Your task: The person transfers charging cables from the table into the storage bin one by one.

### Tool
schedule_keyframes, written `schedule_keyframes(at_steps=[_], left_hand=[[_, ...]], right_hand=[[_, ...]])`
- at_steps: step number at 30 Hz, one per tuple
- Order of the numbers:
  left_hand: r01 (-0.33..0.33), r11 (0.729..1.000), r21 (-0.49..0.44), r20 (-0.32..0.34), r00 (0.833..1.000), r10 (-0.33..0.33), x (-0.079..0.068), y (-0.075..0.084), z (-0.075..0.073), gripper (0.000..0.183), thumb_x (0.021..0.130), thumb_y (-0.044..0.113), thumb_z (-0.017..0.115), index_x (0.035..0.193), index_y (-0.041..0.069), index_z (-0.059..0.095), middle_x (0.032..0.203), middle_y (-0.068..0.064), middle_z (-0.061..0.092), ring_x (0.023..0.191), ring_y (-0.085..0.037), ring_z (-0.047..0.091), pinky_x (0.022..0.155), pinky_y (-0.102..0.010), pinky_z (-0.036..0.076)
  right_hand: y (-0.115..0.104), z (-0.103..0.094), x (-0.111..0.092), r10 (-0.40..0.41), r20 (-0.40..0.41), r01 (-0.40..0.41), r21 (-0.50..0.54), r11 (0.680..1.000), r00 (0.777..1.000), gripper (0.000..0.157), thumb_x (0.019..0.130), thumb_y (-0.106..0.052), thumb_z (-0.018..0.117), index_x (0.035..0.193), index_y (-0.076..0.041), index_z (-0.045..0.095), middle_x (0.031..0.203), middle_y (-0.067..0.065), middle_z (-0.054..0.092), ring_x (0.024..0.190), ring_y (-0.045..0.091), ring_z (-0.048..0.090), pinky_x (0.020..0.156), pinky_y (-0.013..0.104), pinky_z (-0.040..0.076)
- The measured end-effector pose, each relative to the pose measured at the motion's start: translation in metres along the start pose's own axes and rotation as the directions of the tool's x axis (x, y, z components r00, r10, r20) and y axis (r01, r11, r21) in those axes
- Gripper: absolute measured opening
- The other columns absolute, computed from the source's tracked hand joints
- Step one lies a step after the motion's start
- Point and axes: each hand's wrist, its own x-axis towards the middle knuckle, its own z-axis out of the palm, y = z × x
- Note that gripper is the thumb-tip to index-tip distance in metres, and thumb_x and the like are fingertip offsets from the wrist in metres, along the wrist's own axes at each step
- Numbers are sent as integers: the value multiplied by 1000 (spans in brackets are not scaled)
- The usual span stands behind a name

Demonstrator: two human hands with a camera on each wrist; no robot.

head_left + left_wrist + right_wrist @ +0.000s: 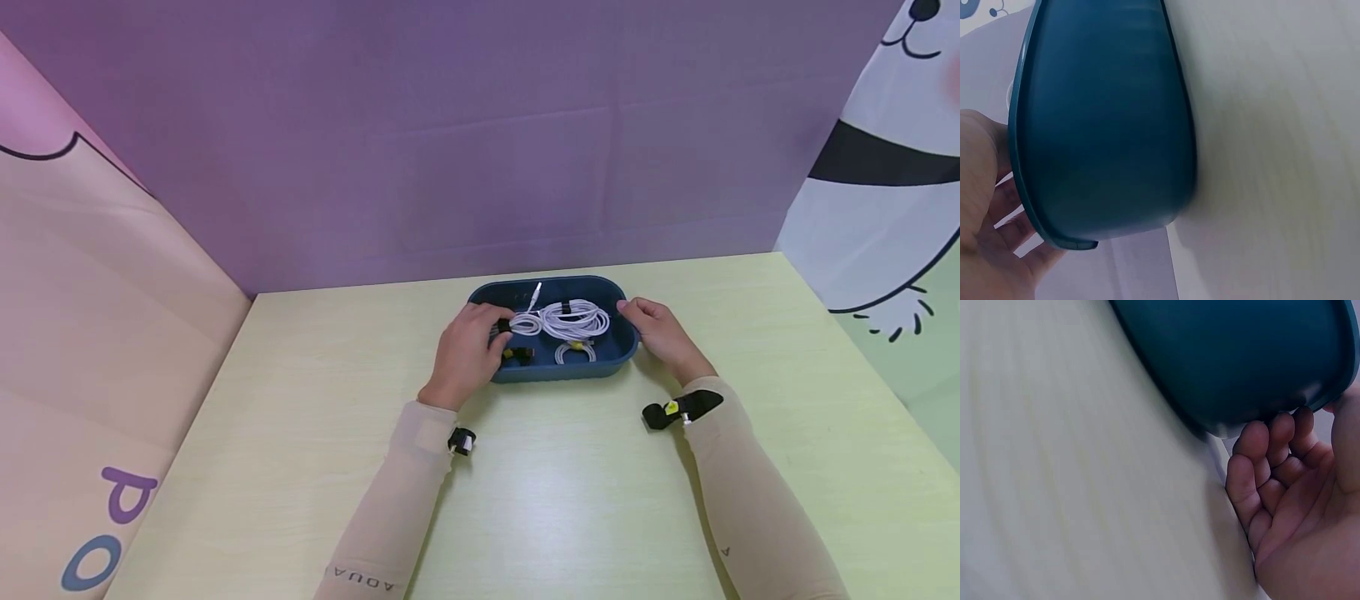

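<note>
A dark blue oval tray (pixel 555 374) stands on the table with coiled cables in it. My left hand (pixel 467 348) reaches over its left end, thumb and forefinger pinching a small white cable coil (pixel 526 324) at its black tie. Its plug end (pixel 535 293) points up toward the back wall of the tray. My right hand (pixel 663 333) grips the tray's right end, thumb over the rim and fingers curled (pixel 1252 440) against the outside. Beside the small coil lies a larger white cable coil (pixel 592 322). In the left wrist view the tray wall hides the left fingertips.
Also in the tray are a thin grey cable loop (pixel 576 353) with a yellow tie and a small black item (pixel 519 356) with yellow on it. The pale table (pixel 337 433) meets a purple backdrop (pixel 450 167) behind the tray.
</note>
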Motion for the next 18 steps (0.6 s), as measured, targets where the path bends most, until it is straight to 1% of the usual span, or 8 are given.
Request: schedule_keyframes(at_steps=[6,12,18], left_hand=[[38,999,-15,-14,999,-38,1,-2,-1,25,95,15,73,120,12,72,123,-7,72,116,-26,64,101,-42,53],[15,1000,-28,-1,1000,-15,4,0,0,26,96,15,72,121,11,71,123,-7,72,114,-26,64,100,-42,53],[28,1000,-9,12,1000,-28,7,0,-1,25,96,15,71,121,10,71,123,-8,72,116,-27,65,101,-43,53]], right_hand=[[0,0,1,3,4,-3,6,1000,1000,54,104,-58,45,97,-5,51,85,1,41,92,21,42,80,34,31],[4,-1,0,17,-8,-17,-7,1000,1000,54,104,-58,45,97,-4,51,85,1,41,92,22,42,80,35,31],[1,0,1,4,1,-4,8,1000,1000,53,104,-58,46,97,-6,52,86,2,40,93,22,42,81,35,30]])
